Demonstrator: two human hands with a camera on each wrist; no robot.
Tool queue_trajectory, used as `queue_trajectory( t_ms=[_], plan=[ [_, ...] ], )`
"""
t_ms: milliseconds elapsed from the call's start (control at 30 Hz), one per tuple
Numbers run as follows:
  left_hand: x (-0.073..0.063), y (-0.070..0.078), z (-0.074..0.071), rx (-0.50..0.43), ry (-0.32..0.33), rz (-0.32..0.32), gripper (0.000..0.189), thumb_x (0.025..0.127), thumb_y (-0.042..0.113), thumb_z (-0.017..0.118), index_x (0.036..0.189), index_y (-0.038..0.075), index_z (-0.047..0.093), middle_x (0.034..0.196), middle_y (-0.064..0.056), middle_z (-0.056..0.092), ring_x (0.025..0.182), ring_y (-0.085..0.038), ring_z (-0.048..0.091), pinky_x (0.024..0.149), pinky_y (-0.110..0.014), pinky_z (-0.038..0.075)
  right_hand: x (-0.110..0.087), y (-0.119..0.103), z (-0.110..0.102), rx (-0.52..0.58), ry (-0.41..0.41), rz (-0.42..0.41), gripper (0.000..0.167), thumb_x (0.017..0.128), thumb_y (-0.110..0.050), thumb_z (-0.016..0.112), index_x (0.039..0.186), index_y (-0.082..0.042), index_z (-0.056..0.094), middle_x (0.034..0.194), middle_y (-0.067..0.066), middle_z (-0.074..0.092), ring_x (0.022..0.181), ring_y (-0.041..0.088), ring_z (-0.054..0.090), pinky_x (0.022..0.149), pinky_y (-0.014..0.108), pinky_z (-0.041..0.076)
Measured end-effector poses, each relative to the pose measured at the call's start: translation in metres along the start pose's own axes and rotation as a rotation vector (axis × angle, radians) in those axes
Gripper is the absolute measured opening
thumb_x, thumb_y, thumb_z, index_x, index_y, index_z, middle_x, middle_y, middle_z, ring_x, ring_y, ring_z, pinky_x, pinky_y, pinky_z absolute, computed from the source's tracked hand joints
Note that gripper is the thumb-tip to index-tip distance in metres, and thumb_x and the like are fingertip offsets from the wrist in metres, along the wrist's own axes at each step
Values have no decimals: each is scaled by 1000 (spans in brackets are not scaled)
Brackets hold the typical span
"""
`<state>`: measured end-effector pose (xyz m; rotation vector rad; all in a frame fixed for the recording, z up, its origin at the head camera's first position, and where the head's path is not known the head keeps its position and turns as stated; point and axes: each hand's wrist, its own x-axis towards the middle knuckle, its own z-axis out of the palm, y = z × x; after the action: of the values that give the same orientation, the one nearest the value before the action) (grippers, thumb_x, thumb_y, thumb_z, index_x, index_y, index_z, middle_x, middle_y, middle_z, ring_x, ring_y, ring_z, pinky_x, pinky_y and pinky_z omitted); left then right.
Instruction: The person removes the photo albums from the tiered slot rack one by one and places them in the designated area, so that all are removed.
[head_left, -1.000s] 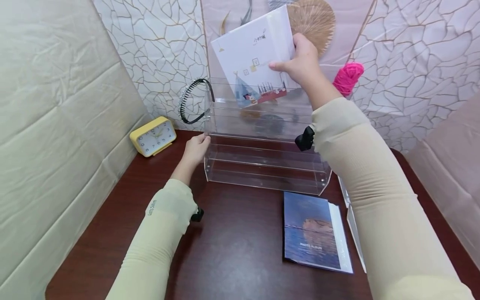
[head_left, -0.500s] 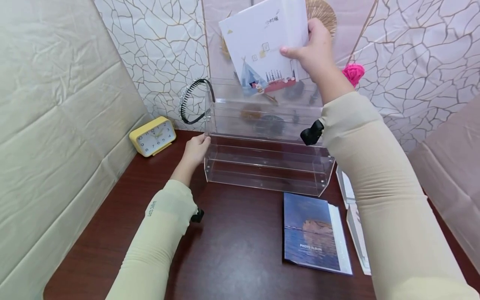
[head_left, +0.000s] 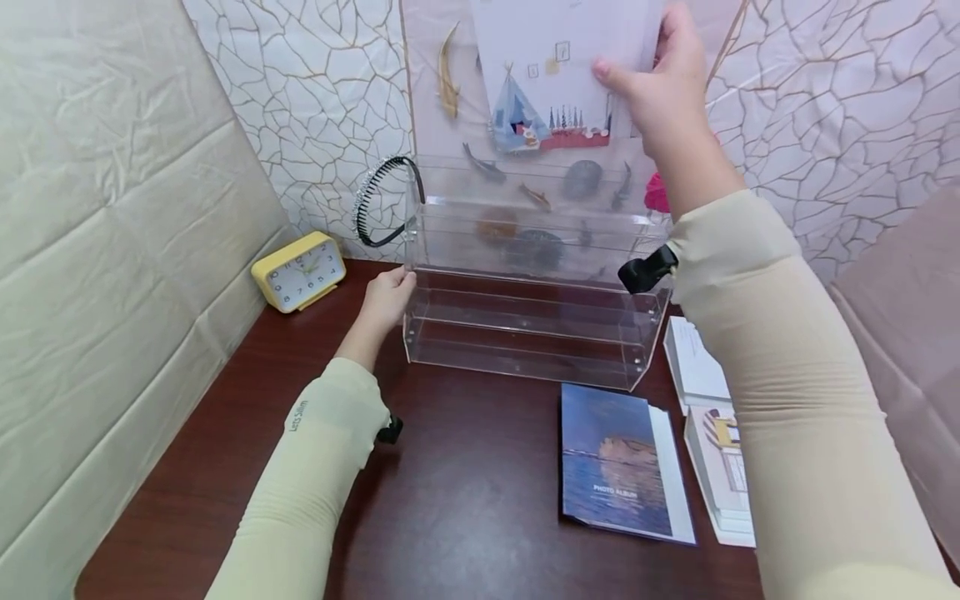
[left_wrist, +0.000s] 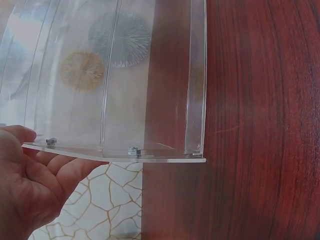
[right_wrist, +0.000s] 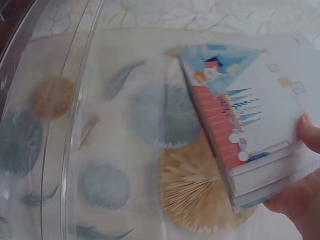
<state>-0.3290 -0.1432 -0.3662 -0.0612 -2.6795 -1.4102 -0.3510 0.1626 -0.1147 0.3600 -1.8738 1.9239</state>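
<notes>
My left hand (head_left: 385, 298) grips the left side panel of a clear acrylic rack (head_left: 517, 369) standing on the table. In the left wrist view, the thumb lies on the inner side of the panel (left_wrist: 120, 159) and the fingers are behind it. High above the rack, my right hand (head_left: 671, 92) holds a thick white album (head_left: 555, 100) with a blue tent and small trees on its cover. Its thumb is on the cover and the fingers go round the side edge; the album's top is cut off by the head view. The right wrist view shows the album's lower edge (right_wrist: 220, 170) tilted.
A blue photo album (head_left: 615, 462) lies in front of the rack. White books (head_left: 697, 367) lie to its right, partly behind my right sleeve. A headband (head_left: 363, 200) hangs at the rack's upper left corner. A yellow alarm clock (head_left: 300, 271) stands left; pink yarn (head_left: 657, 193) shows behind my right arm.
My right hand has carried the white album up and to the right, away from the rack, turning it more upright. My left hand keeps its grip on the rack.
</notes>
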Motion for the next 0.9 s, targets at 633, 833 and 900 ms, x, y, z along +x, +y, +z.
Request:
queue_trajectory(
  t_ms=[633, 833, 900],
  plan=[
    [1, -3, 0, 15, -2, 20, 38, 99, 24, 39, 123, 2, 57, 111, -18, 59, 98, -29, 51, 90, -43, 41, -187, 54, -23, 270, -194, 262, 46, 84, 12, 58, 126, 0, 42, 110, 14, 63, 93, 26, 64, 76, 39, 52],
    [-2, -5, 1, 6, -6, 15, 36, 99, 26, 37, 116, 3, 59, 97, -17, 59, 91, -28, 51, 85, -42, 41, -249, 115, -16, 105, -210, 687, 42, 87, 2, 59, 121, 4, 34, 96, 12, 63, 79, 21, 66, 71, 38, 53],
    [-3, -5, 1, 1, -3, 13, 36, 99, 26, 37, 115, 3, 58, 90, -17, 57, 88, -28, 50, 82, -41, 41, -265, 130, -11, 92, -232, 764, 39, 88, 1, 58, 120, 7, 36, 94, 13, 63, 77, 20, 65, 70, 37, 53]
  ],
)
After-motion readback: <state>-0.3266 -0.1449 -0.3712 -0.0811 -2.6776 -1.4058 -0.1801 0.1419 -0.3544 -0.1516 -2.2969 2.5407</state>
